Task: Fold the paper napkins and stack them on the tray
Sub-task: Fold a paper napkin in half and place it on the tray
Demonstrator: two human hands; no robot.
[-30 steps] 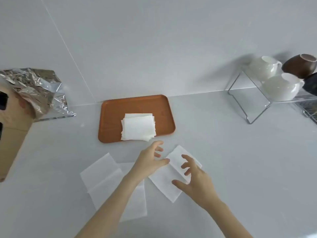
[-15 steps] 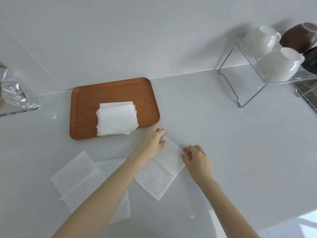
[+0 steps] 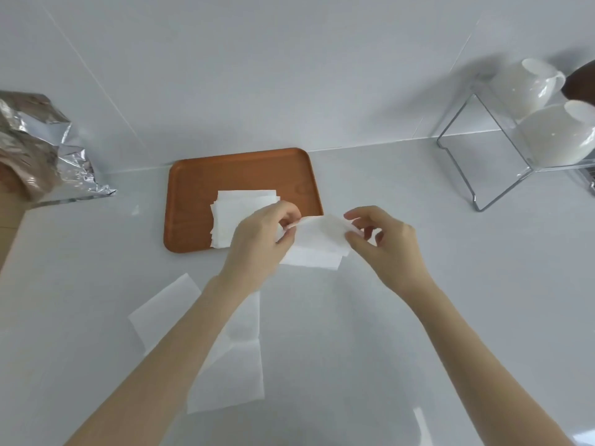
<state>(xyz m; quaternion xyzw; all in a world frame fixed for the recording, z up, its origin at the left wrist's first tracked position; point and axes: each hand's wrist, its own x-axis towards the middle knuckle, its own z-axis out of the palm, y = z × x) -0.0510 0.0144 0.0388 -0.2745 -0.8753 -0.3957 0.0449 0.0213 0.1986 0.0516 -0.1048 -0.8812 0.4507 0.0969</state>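
Unmarked white counter (image 3: 418, 284), plain napkin (image 3: 317, 244)

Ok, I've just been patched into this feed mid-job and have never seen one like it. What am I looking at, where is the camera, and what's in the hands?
There is no machine here. A person works with two bare hands, and the one picture comes from a wide-angle camera on their head, looking forward and down, so the forearms enter from the bottom edge.

The left hand and right hand each pinch one end of a white paper napkin, lifted off the grey counter and partly folded over.

Behind the hands is an orange-brown tray carrying a stack of folded napkins. Nearer the person lie flat unfolded napkins, partly under the left forearm.

At far left is crumpled silver foil. At far right a wire rack holds white cups.
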